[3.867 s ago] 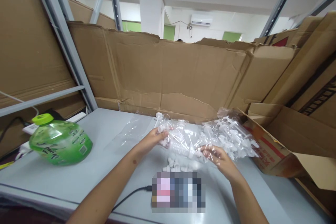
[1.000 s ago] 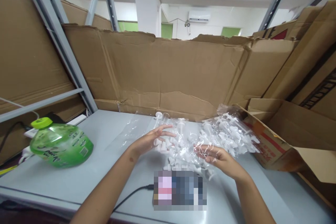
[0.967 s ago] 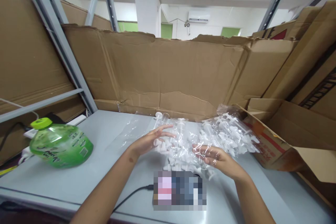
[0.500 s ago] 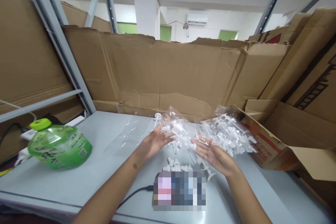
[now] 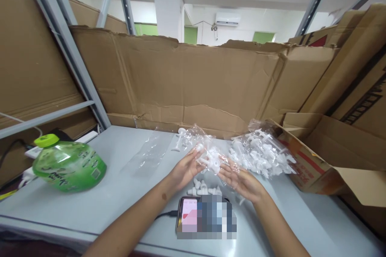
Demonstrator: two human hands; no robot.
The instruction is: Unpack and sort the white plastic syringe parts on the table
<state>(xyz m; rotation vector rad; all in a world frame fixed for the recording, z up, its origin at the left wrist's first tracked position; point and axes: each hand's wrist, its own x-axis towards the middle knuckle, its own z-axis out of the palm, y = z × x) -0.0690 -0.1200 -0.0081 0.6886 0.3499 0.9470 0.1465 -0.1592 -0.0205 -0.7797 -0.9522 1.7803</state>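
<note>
Green bottle (image 5: 69,165): placed at the left of the grey table (image 5: 114,192); its black lettering cannot be read.
Left hand (image 5: 186,168): palm turned up, touching the film; whether it is pinched cannot be told.
Clear bag of white plastic parts (image 5: 213,160): supported between both hands, probably so that its weight is shared.
Right hand (image 5: 241,181): opened, apart from the left.
Cardboard box (image 5: 307,180): red print seen, too unclear for reading.

From here, the bottle (image 5: 70,166) sits left on the table (image 5: 120,182), the phone (image 5: 205,217) in front, loose parts (image 5: 204,189) just behind it, a bag (image 5: 212,160) between left hand (image 5: 185,170) and right hand (image 5: 243,180), cardboard (image 5: 193,78) behind.
</note>
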